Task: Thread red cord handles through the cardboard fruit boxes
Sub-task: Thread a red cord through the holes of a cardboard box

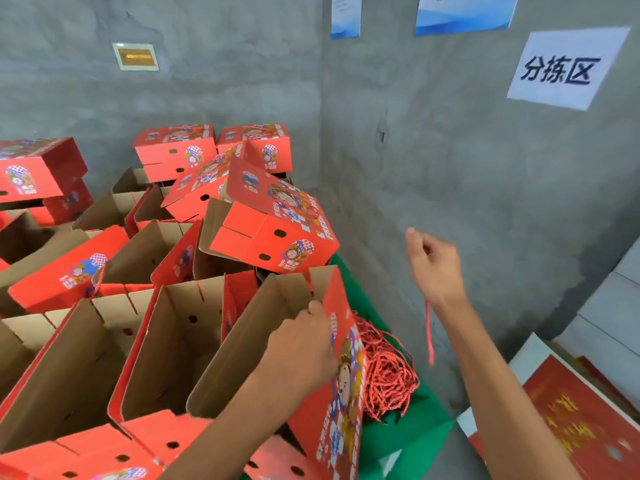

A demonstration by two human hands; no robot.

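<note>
Pinched in the right hand's (433,265) grip, raised in front of the grey wall (450,150), is a single red cord (429,336); its loose end hangs straight down beside the wrist. Left hand (301,344) has its grip clamped on the upper edge of the nearest cardboard fruit box (332,375), fingers curled over the rim, thumb side against the printed panel.

Open boxes (138,341) stand in rows across the lower left, flaps up, plain brown inside and bright red outside, with small oval holes punched in their walls. Behind them, closed boxes (273,223) are piled against the wall, some tilted; each carries a cartoon figure with a blue-and-white checked pattern, and one shows the words "FRESH FRUIT" along its edge.

Just right of the held box, a heap of twisted red cords (388,368) lies on a green cloth (415,431). At the lower right edge lies a flat red card (581,420) with gold lettering too blurred to read.

On the wall a white paper sign (568,67) reads "分拣区". Two blue-and-white notices (464,12) hang above it, their text too small to read, and a small yellow plate (135,56) sits to the left.
</note>
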